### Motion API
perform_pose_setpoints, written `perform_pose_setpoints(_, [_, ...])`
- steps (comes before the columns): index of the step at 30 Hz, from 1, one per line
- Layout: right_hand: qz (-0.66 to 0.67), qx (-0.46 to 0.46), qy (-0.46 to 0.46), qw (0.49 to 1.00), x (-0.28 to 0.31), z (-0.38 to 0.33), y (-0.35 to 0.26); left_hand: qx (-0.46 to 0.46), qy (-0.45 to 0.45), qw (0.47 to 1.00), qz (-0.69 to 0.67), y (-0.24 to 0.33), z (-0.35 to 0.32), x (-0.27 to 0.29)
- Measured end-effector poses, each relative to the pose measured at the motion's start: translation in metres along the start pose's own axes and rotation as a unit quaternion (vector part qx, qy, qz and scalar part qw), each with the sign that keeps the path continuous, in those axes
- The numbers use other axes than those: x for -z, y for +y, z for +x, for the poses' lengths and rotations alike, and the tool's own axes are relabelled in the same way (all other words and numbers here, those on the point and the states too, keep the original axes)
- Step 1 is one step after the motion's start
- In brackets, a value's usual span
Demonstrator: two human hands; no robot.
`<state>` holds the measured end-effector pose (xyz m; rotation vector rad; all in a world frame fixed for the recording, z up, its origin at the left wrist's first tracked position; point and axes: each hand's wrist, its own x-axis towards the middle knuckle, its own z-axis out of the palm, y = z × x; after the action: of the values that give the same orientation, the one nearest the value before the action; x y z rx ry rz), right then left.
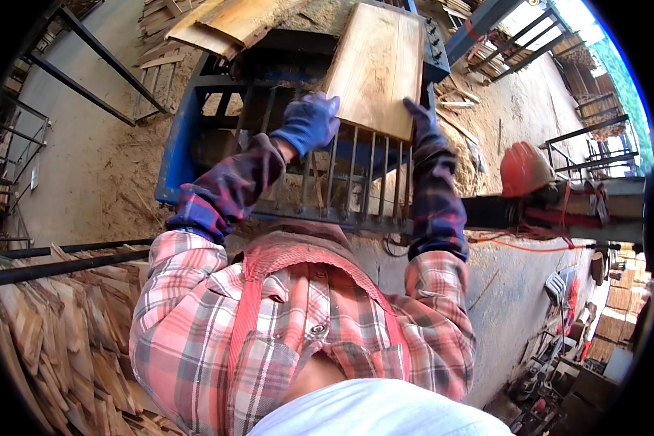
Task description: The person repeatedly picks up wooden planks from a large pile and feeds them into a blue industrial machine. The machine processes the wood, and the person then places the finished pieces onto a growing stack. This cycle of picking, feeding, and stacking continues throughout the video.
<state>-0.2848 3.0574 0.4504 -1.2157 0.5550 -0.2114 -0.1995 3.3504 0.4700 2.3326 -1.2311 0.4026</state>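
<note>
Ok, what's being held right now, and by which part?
The board, by its near end: left hand at the left edge, right hand at the right edge.

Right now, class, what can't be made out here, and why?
In the head view:
Wide board: underside, hidden by its top face.
Left hand, right hand: bare fingers, covered by blue gloves.
Rough boards, upper left: far part, cut off by top edge.
Scrap-wood pile, lower left: outer side, lost beyond rim.
Clutter, lower right: pieces too small to identify.
</note>
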Motion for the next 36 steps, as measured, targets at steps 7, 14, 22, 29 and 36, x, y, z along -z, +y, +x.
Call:
perform_pose_setpoints(7, [0.085, -0.042, 0.013, 0.995, 0.006, -0.071, 0.104, 0.381, -0.156, 0.866, -0.285, -0.035, -0.022, -0.038])
perform_pose_setpoints(14, [0.068, -0.038, 0.079, 0.994, -0.032, -0.152, 0.173, 0.391, 0.111, 0.770, -0.492, 0.007, -0.138, -0.037])
perform_pose_setpoints(22, [-0.156, 0.080, -0.137, 0.975, -0.098, -0.136, 0.156, 0.491, 0.155, 0.701, -0.494, -0.080, -0.199, -0.028])
perform_pose_setpoints(29, [-0.568, 0.295, -0.079, 0.764, -0.121, -0.154, 0.142, 0.476, 0.071, 0.706, -0.520, -0.116, -0.156, -0.013])
perform_pose_setpoints(36, [-0.626, 0.247, -0.047, 0.738, -0.131, -0.180, 0.133, 0.376, 0.050, 0.905, -0.192, -0.102, -0.161, -0.004])
